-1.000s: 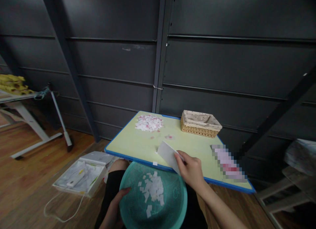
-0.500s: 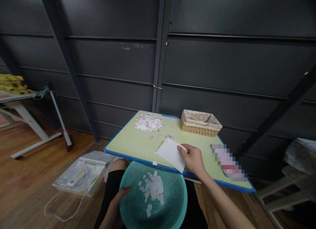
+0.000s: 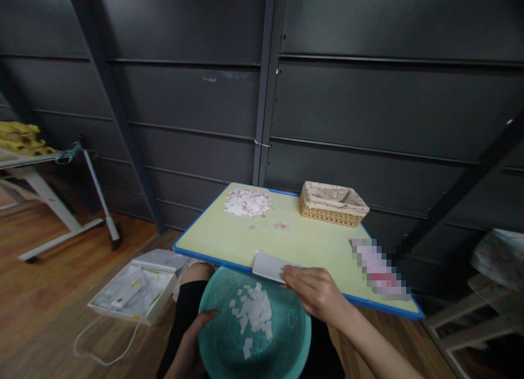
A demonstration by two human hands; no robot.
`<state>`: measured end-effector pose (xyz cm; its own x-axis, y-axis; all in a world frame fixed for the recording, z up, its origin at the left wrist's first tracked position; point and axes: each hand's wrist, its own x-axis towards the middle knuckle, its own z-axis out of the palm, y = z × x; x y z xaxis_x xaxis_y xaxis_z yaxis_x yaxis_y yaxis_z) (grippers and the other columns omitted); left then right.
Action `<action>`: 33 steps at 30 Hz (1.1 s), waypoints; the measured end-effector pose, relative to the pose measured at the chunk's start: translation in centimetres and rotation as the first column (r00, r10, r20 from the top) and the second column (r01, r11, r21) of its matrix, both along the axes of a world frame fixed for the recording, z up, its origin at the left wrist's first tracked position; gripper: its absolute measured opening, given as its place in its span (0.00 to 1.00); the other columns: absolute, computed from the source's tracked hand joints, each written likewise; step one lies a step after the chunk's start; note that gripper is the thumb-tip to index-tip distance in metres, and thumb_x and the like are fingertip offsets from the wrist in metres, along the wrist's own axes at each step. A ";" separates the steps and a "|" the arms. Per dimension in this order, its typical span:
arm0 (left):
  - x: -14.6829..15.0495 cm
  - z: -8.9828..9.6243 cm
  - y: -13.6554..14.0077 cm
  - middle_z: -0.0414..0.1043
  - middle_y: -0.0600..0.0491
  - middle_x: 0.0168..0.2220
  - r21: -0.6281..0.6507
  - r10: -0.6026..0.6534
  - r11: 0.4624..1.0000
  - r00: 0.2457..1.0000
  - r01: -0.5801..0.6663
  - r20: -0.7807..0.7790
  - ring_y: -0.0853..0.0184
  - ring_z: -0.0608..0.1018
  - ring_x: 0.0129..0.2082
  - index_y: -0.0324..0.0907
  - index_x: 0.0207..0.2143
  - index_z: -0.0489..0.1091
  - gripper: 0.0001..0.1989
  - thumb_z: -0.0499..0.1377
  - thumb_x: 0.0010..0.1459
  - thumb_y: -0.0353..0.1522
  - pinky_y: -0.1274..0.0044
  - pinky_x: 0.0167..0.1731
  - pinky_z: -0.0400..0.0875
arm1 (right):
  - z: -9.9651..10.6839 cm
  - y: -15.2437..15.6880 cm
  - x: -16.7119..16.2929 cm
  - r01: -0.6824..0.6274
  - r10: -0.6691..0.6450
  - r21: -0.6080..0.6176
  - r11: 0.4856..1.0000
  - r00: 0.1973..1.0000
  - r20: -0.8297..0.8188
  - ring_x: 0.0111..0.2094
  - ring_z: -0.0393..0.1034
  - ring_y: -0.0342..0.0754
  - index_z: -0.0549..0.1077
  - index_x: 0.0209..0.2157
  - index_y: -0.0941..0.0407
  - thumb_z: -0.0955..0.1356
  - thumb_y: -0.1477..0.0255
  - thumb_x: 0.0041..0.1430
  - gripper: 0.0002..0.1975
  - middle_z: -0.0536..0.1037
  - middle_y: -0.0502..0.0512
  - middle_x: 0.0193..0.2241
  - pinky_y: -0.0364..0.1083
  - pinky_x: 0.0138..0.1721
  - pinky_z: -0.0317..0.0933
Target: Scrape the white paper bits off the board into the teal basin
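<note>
My left hand grips the left rim of a green plastic basket on my lap, thumb over the edge. Inside it lie many small white paper pieces. With its fingers closed, my right hand holds a white card by its right end. The card lies low against the front edge of the yellow-topped table, above the basket's far rim. Farther back on the tabletop sits a heap of white and pinkish paper scraps.
A lined wicker basket stands at the table's back right. A blurred-out flat item lies near the right edge. On the floor to the left is an open white box with a cord. A dark panelled wall rises behind.
My right hand has moved toward me and slightly left, bringing the card flatter and down to the table's front edge. A small white piece at that edge no longer shows. The left hand stays put.
</note>
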<state>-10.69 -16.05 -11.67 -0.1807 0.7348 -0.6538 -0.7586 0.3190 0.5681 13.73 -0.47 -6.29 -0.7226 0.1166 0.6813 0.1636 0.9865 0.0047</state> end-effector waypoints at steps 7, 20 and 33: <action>0.1 0.2 -0.1 0.84 0.43 0.31 0.017 0.041 0.999 0.999 -0.042 0.035 0.48 0.83 0.39 0.20 0.59 0.59 0.37 0.62 0.51 0.35 0.64 0.46 0.72 | -0.3 0.4 0.1 0.080 -0.090 -0.090 0.993 0.990 -0.112 0.37 0.79 0.47 0.74 0.48 0.58 0.62 0.83 0.61 0.16 0.82 0.59 0.39 0.43 0.39 0.74; 0.0 -0.1 -0.2 0.83 0.44 0.28 0.014 0.038 0.999 0.997 -0.039 0.063 0.50 0.83 0.37 0.20 0.60 0.57 0.38 0.61 0.53 0.35 0.65 0.43 0.75 | -0.7 1.0 -0.5 0.143 -0.154 -0.099 0.985 0.981 -0.120 0.34 0.79 0.48 0.76 0.45 0.58 0.62 0.80 0.63 0.14 0.83 0.60 0.38 0.44 0.36 0.73; 0.4 1.0 -0.1 0.83 0.46 0.25 0.018 0.052 0.998 0.998 -0.053 0.040 0.51 0.83 0.34 0.18 0.58 0.58 0.35 0.61 0.52 0.33 0.66 0.43 0.74 | 2.6 -0.7 0.3 0.189 -0.266 -0.516 0.836 0.961 -0.079 0.22 0.74 0.44 0.81 0.30 0.54 0.66 0.67 0.64 0.14 0.82 0.51 0.24 0.39 0.24 0.66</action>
<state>-10.34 -16.13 -10.70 -0.1936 0.7374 -0.6471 -0.7961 0.2675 0.5429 13.98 -1.19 -3.72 -0.5336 0.6172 0.5783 0.3445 0.7830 -0.5179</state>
